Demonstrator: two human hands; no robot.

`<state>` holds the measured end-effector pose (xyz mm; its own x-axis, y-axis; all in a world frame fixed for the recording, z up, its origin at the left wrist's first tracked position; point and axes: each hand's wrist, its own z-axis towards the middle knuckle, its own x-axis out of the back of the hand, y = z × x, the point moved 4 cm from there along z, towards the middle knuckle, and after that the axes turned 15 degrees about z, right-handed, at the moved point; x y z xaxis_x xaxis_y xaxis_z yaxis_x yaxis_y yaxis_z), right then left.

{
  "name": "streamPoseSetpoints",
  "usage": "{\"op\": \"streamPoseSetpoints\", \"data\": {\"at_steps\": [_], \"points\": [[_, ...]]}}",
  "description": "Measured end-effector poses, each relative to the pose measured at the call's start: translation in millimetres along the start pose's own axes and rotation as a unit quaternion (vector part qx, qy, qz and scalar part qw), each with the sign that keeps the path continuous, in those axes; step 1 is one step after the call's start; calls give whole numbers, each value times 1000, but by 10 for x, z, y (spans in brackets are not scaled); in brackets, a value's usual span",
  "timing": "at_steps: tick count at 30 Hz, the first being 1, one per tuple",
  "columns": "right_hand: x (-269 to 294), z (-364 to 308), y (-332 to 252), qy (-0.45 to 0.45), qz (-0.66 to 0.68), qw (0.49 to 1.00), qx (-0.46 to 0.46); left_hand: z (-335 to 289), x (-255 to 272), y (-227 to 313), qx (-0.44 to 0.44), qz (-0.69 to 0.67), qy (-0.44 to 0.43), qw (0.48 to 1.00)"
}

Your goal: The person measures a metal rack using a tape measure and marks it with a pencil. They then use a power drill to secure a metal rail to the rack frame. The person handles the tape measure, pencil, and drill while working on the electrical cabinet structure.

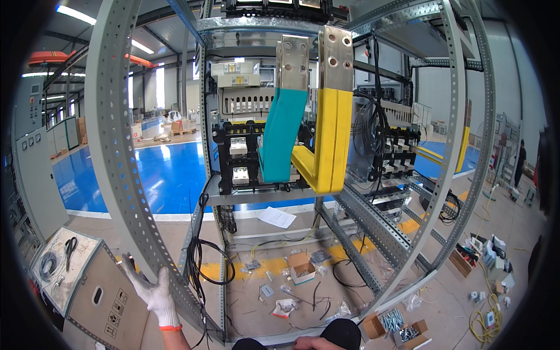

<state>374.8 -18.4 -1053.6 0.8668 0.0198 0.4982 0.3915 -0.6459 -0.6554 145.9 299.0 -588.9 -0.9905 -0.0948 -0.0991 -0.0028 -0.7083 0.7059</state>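
Observation:
My left hand (156, 294), in a white knit glove with an orange cuff, is beside the perforated grey post (129, 192) of a metal cabinet frame. Its thumb is spread toward the post. Between its outstretched fingers sits a thin white stick that looks like a cigarette (121, 262). My right hand (315, 343) is bare and low between my knees, mostly cut off by the lower edge, so its grip is hidden. Ahead, a green-sleeved busbar (286, 134) and a yellow-sleeved busbar (335, 140) with bare, drilled metal ends rise from a black switch unit (239, 157).
Boxes of bolts (394, 324) stand at the frame's lower right. Inside the base lie a small carton (301, 268), a crumpled white glove (285, 307), a paper sheet (277, 217) and scraps. Black cables (204, 262) hang by the left post. A wooden crate (96, 291) stands left.

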Motion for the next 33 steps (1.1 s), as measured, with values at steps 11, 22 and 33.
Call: {"op": "streamPoseSetpoints", "data": {"at_steps": [11, 22, 33], "points": [[107, -232, -301, -21, -9, 1000, -6, 8, 67, -36, -10, 38, 4, 999], [80, -208, -217, 13, 3, 999, -39, -4, 22, -58, 3, -25, 8, 1000], [120, -270, -205, 3, 4, 999, -44, -26, -31, -40, 5, -11, 3, 1000]]}}
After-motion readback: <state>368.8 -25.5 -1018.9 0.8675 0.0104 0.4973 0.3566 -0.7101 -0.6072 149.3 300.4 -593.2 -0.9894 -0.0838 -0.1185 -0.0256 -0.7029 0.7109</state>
